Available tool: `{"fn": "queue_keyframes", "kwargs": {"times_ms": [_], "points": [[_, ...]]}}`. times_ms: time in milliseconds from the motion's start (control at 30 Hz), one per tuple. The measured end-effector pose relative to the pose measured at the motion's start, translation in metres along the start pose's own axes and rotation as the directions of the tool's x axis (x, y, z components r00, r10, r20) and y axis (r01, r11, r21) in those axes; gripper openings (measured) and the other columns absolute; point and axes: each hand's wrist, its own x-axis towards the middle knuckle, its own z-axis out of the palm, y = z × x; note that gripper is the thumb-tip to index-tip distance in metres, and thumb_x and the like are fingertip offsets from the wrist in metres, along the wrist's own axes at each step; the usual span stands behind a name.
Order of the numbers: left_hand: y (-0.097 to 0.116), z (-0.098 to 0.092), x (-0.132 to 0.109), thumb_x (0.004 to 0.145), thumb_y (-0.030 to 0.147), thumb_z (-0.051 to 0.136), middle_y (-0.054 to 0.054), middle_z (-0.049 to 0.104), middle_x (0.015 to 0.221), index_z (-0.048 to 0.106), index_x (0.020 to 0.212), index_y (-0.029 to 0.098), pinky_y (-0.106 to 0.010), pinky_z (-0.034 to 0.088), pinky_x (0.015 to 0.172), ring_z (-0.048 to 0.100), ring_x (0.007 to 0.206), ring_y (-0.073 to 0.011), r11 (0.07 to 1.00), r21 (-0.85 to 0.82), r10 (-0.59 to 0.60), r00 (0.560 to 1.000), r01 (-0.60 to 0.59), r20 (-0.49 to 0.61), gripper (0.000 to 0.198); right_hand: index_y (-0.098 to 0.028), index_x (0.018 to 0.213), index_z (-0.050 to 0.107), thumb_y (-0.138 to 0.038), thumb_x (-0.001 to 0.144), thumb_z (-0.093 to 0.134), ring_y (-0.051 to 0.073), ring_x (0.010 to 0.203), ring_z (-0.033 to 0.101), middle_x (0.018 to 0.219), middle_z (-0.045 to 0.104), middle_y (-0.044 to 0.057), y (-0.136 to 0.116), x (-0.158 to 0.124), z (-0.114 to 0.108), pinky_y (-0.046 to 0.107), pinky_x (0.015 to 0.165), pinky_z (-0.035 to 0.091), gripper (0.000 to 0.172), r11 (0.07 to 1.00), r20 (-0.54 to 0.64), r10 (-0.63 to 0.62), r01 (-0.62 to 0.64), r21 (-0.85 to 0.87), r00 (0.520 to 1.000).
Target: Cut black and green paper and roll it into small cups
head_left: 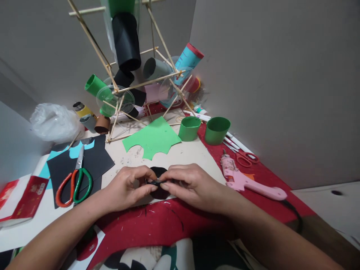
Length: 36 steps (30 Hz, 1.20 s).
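Both my hands meet at the middle of the work surface over a small round piece of black paper (159, 172). My left hand (129, 186) pinches its left edge with fingers curled closed. My right hand (188, 184) pinches the same piece from the right, fingertips pressed together on a folded black edge. The lower half of the piece shows beneath the fingers. A green paper sheet (153, 139) with scalloped cut-outs lies just beyond the hands.
Red-and-green scissors (73, 180) lie on black paper sheets (97, 159) at left. A pink glue gun (247, 180) and orange scissors (246, 158) are at right. Two green paper cups (216, 130) and a skewer-stick frame with paper tubes (126, 41) stand behind. A plastic bag (53, 122) sits far left.
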Motion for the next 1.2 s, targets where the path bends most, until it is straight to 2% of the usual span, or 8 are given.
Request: {"fn": "queue_keyframes", "kwargs": {"times_ms": [167,333,533,733,867,1000,1133,1200], "points": [[0.002,0.010,-0.002,0.085,0.020,0.065,0.001,0.062,0.078,0.057,0.093,0.017,-0.020,0.045,0.057,0.055,0.060,-0.0088,0.984,-0.144,-0.107,0.994,0.105,-0.001,0.011,-0.016,0.078,0.066,-0.010,0.088,0.056,0.010,0.063,0.054,0.073,0.062,0.000,-0.005,0.002,0.002,0.021,0.059,0.040,0.016,0.984,0.013,0.117,-0.118,0.133,0.993],[0.002,0.021,-0.006,0.087,0.020,0.061,0.001,0.060,0.074,0.054,0.093,0.017,-0.020,0.042,0.052,0.052,0.055,-0.0083,0.977,-0.198,-0.083,0.996,0.079,-0.013,0.009,-0.016,0.075,0.063,-0.009,0.088,0.053,0.011,0.063,0.050,0.074,0.059,0.000,-0.008,0.001,0.005,0.022,0.058,0.039,0.018,0.964,0.047,0.228,-0.232,0.128,0.973],[0.006,0.022,-0.007,0.089,0.014,0.057,-0.002,0.064,0.078,0.058,0.094,0.017,-0.021,0.044,0.057,0.056,0.061,-0.0100,0.995,-0.078,0.054,0.998,-0.056,-0.024,0.005,-0.017,0.072,0.057,-0.008,0.087,0.047,0.014,0.069,0.054,0.078,0.061,0.003,-0.007,0.000,0.007,0.026,0.065,0.043,0.021,0.982,0.046,0.163,-0.166,0.084,0.986],[0.005,0.022,-0.006,0.089,0.014,0.060,-0.003,0.070,0.077,0.062,0.093,0.017,-0.021,0.048,0.062,0.063,0.065,-0.0119,0.994,0.032,0.107,0.993,-0.106,-0.057,0.005,-0.016,0.074,0.059,-0.009,0.088,0.048,0.014,0.070,0.056,0.080,0.062,0.004,-0.005,-0.002,0.006,0.026,0.066,0.043,0.019,0.987,0.054,0.160,-0.159,-0.018,0.986],[-0.001,0.026,-0.008,0.090,0.014,0.059,-0.006,0.072,0.081,0.062,0.099,0.015,-0.021,0.050,0.063,0.066,0.069,-0.0136,0.961,0.123,0.260,0.959,-0.247,-0.108,0.009,-0.015,0.077,0.060,-0.009,0.090,0.048,0.015,0.071,0.057,0.082,0.062,0.004,-0.006,-0.002,0.004,0.027,0.067,0.044,0.019,0.986,0.070,0.159,-0.156,-0.051,0.985],[-0.007,0.030,-0.009,0.091,0.012,0.058,-0.007,0.071,0.080,0.061,0.100,0.015,-0.023,0.049,0.063,0.066,0.069,-0.0150,0.922,0.193,0.358,0.930,-0.337,-0.085,0.010,-0.015,0.078,0.059,-0.008,0.090,0.048,0.015,0.072,0.057,0.083,0.062,0.004,-0.008,0.000,0.002,0.027,0.068,0.044,0.018,0.985,0.091,0.161,-0.155,-0.071,0.983],[-0.008,0.028,-0.007,0.093,0.013,0.055,-0.006,0.069,0.076,0.062,0.097,0.014,-0.022,0.047,0.061,0.064,0.066,-0.0142,0.927,0.176,0.347,0.935,-0.332,-0.065,0.008,-0.016,0.078,0.059,-0.009,0.090,0.051,0.015,0.070,0.057,0.081,0.061,0.002,-0.010,-0.001,-0.001,0.027,0.067,0.044,0.016,0.981,0.093,0.168,-0.158,-0.112,0.981],[-0.008,0.027,-0.006,0.093,0.015,0.055,-0.006,0.069,0.076,0.063,0.095,0.014,-0.022,0.048,0.061,0.064,0.066,-0.0139,0.942,0.142,0.314,0.947,-0.303,-0.063,0.009,-0.017,0.086,0.061,-0.011,0.090,0.054,0.016,0.074,0.059,0.087,0.063,0.003,-0.011,-0.004,-0.002,0.027,0.068,0.045,0.010,0.980,0.076,0.165,-0.155,-0.124,0.983]]}}
